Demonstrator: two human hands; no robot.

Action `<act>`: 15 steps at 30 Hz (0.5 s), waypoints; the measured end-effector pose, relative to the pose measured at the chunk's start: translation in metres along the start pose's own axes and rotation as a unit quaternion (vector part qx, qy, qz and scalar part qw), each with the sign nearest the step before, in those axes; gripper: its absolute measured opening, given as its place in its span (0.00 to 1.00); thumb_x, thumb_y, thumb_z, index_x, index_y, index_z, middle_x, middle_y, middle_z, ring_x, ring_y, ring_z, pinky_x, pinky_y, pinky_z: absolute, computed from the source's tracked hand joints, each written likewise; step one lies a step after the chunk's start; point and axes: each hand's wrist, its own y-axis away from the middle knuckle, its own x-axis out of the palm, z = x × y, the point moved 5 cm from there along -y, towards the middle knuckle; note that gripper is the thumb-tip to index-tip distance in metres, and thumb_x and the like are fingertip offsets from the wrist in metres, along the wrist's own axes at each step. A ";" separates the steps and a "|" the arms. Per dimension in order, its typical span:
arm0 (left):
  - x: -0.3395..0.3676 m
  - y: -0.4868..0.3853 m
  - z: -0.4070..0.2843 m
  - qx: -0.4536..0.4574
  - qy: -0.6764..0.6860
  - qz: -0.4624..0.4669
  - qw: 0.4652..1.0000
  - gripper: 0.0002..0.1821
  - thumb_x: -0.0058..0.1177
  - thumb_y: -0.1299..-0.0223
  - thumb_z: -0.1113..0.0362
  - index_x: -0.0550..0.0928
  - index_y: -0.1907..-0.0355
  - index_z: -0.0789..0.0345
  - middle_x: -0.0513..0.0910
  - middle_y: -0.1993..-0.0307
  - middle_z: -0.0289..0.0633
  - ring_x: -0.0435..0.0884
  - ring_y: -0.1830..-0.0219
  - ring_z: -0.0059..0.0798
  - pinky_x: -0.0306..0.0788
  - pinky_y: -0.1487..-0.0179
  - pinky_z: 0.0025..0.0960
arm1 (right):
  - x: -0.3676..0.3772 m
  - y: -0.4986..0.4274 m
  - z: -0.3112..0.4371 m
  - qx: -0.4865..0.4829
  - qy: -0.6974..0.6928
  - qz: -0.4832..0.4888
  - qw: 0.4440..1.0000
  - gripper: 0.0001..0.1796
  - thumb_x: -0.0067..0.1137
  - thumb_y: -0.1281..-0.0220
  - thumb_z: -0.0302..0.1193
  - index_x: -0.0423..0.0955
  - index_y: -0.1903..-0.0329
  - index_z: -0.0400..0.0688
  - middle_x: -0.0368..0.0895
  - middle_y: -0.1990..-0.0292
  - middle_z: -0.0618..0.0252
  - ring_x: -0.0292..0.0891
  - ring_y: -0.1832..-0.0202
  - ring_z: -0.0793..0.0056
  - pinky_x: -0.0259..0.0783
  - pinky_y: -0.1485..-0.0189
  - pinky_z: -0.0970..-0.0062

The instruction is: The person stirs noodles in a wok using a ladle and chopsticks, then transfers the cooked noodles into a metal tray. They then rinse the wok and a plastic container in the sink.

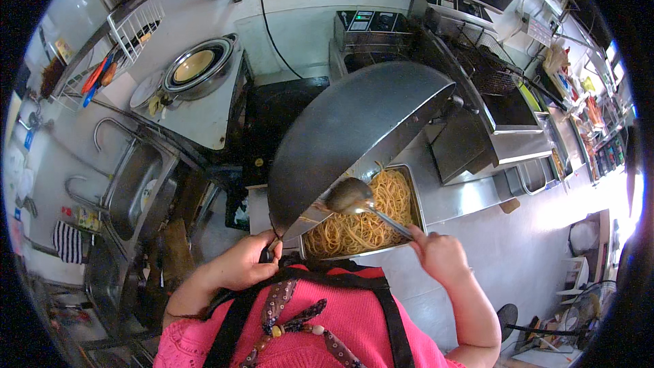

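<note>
A large dark wok (347, 128) is tilted on its side over a rectangular metal tray (420, 199) of noodles (357, 227). My left hand (250, 260) grips the wok's handle (267, 251) near my chest. In my right hand (439, 253) is the handle of a metal ladle (352, 195); its bowl is at the wok's lower rim, above the noodles. Whether the ladle touches the wok cannot be told. Most of the wok's inside is hidden from view.
A black stove top (286, 107) lies behind the wok. Fryer baskets (485, 66) stand at the back right. On a white-topped table (204, 120) at the back left are stacked pots (202, 69). A sink (135, 189) is at the left, and a pedestal fan (587, 312) stands lower right.
</note>
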 end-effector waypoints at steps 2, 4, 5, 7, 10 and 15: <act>0.001 0.001 0.003 -0.014 0.011 0.007 1.000 0.08 0.48 0.53 0.70 0.67 0.70 0.66 0.69 0.77 0.35 0.66 0.74 0.18 0.63 0.69 0.24 | -0.012 0.005 -0.013 -0.009 0.023 -0.056 0.998 0.20 0.45 0.42 0.41 0.66 0.49 0.50 0.74 0.81 0.61 0.72 0.80 0.64 0.69 0.77 0.64; 0.001 0.000 0.002 0.000 0.023 0.007 1.000 0.08 0.48 0.54 0.70 0.67 0.70 0.66 0.69 0.77 0.35 0.65 0.74 0.19 0.63 0.69 0.24 | -0.020 0.006 -0.016 0.010 0.045 -0.078 0.996 0.17 0.47 0.43 0.41 0.69 0.52 0.51 0.74 0.81 0.61 0.72 0.80 0.64 0.68 0.78 0.66; 0.002 -0.001 0.002 0.005 0.027 0.011 1.000 0.08 0.48 0.54 0.70 0.67 0.70 0.66 0.68 0.78 0.35 0.65 0.74 0.19 0.63 0.69 0.25 | -0.024 0.005 -0.011 -0.019 0.009 -0.103 0.994 0.17 0.46 0.43 0.41 0.69 0.52 0.51 0.74 0.81 0.61 0.72 0.80 0.64 0.68 0.78 0.66; 0.002 -0.002 -0.001 0.023 -0.001 0.018 1.000 0.08 0.48 0.54 0.69 0.67 0.70 0.66 0.68 0.78 0.35 0.65 0.74 0.19 0.62 0.69 0.24 | -0.030 0.001 0.000 -0.066 -0.039 -0.147 0.986 0.17 0.46 0.43 0.41 0.69 0.52 0.51 0.73 0.81 0.61 0.72 0.81 0.64 0.68 0.78 0.67; 0.001 0.000 -0.004 0.033 -0.016 0.014 0.999 0.08 0.48 0.54 0.69 0.67 0.70 0.66 0.68 0.78 0.36 0.65 0.74 0.20 0.62 0.69 0.24 | -0.026 -0.001 0.000 -0.069 0.008 -0.087 0.994 0.17 0.46 0.44 0.42 0.69 0.52 0.52 0.74 0.80 0.61 0.72 0.80 0.64 0.68 0.78 0.67; -0.001 0.003 0.000 0.031 -0.004 0.014 0.999 0.09 0.48 0.55 0.69 0.67 0.70 0.66 0.68 0.77 0.36 0.65 0.74 0.20 0.63 0.69 0.25 | -0.029 0.013 -0.033 0.022 0.090 -0.052 0.994 0.16 0.49 0.46 0.41 0.71 0.54 0.53 0.75 0.79 0.62 0.73 0.79 0.65 0.68 0.77 0.66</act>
